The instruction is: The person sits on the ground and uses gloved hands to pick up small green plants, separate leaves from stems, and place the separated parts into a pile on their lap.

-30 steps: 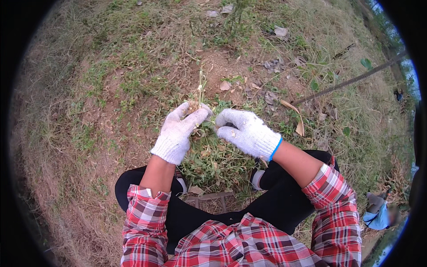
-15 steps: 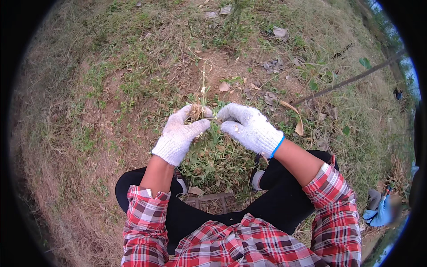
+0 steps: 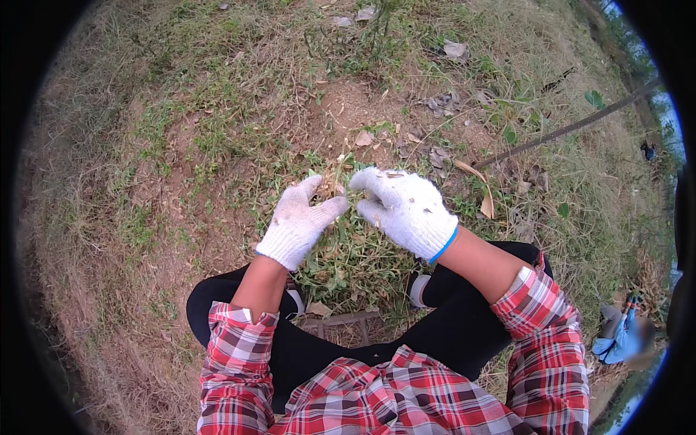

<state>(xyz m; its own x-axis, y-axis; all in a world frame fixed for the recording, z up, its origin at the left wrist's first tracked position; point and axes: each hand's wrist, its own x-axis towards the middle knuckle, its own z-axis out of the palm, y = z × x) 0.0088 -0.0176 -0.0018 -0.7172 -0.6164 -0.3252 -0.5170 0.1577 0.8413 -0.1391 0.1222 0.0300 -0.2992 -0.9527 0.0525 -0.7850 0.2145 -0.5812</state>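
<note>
My left hand (image 3: 293, 222), in a white knitted glove, has its thumb and fingers apart. Some dry, straw-coloured plant bits (image 3: 330, 190) show at its fingertips, loose or falling. Close by on the right is my right hand (image 3: 409, 212), in a white glove with a blue cuff edge. Its fingers are curved with a gap to the thumb, and nothing shows between them. Small dry scraps cling to the back of that glove. Below both hands lies a heap of green and dry weeds (image 3: 348, 268) between my feet.
A low seat or frame (image 3: 344, 319) is partly visible under me. On the right a long thin pole (image 3: 565, 134) slants over the grass. Dry leaves (image 3: 455, 49) are scattered ahead on bare soil. At the far right edge another person (image 3: 620, 341) in blue is low down.
The plant stem with its dry clump that stood between my hands has come apart or dropped. My fingers have spread, and the hands have drawn slightly apart at the tips.
</note>
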